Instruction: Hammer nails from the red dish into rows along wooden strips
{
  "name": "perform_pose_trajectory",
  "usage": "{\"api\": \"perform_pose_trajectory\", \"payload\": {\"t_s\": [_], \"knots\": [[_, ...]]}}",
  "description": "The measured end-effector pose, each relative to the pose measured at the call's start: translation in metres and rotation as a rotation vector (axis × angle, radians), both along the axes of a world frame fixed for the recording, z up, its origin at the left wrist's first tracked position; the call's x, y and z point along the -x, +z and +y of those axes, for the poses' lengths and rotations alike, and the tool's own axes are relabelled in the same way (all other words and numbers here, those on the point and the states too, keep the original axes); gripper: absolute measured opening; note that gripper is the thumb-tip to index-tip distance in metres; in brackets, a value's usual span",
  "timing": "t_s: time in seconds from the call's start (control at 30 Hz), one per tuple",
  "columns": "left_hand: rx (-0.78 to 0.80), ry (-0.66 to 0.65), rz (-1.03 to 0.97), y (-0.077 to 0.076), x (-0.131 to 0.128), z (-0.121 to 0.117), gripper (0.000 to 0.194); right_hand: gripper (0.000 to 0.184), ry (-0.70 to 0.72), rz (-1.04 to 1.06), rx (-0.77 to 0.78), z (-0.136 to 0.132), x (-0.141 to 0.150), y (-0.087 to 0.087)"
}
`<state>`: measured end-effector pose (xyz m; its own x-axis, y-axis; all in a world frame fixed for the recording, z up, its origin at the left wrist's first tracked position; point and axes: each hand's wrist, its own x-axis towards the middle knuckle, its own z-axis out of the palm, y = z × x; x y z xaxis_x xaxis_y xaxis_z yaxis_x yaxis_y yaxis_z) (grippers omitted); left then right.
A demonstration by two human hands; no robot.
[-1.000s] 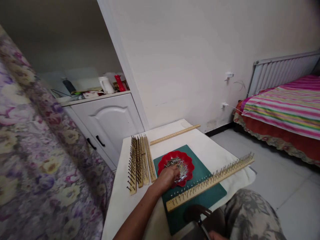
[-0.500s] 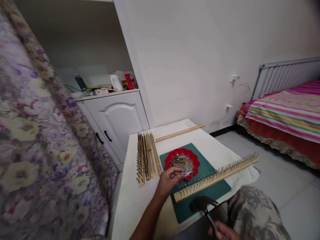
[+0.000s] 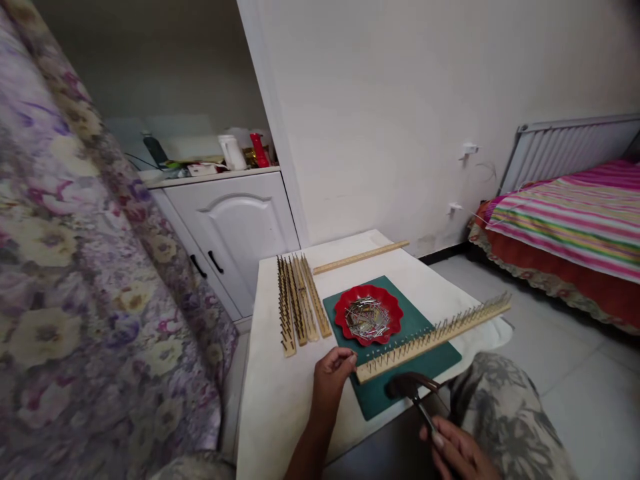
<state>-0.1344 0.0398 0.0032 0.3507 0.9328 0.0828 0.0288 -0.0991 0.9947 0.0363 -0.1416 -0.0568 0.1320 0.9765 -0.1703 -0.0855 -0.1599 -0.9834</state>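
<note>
My left hand (image 3: 334, 370) is closed in a pinch at the left end of a wooden strip (image 3: 400, 360) studded with a row of upright nails. Whatever is between these fingertips is too small to make out. Below the strip, my right hand (image 3: 457, 448) grips a claw hammer (image 3: 417, 395) by its handle, its head above the green mat (image 3: 383, 403). Just behind the strip, a red scalloped bowl (image 3: 345, 328) of loose nails (image 3: 367, 318) rests on the mat. The strip lies slantwise across the mat, its far right end beyond the mat's edge.
Several nail-studded strips (image 3: 299, 303) lie side by side at the table's left. Another wooden strip (image 3: 361, 257) lies along the back of the white-covered table (image 3: 273, 393). A floral curtain (image 3: 115, 293) and a white cabinet (image 3: 240, 233) stand left, a bed (image 3: 575, 227) right.
My left hand has moved from the bowl's near rim down to the left end of the nailed strip. The hammer stays in my right hand, near the strip. The view has shifted slightly.
</note>
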Motion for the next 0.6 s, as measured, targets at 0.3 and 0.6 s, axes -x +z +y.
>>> {"api": "perform_pose_trajectory", "payload": {"t_s": [0.3, 0.6], "knots": [[-0.244, 0.052, 0.191, -0.0078, -0.0034, -0.0076, 0.016, 0.049, -0.01, -0.017, 0.001, -0.001, 0.0033, -0.0035], [-0.352, -0.003, 0.29, -0.0093, -0.0005, -0.0087, 0.015, 0.05, 0.009, -0.06, -0.03, -0.0003, 0.0009, -0.0044]]}}
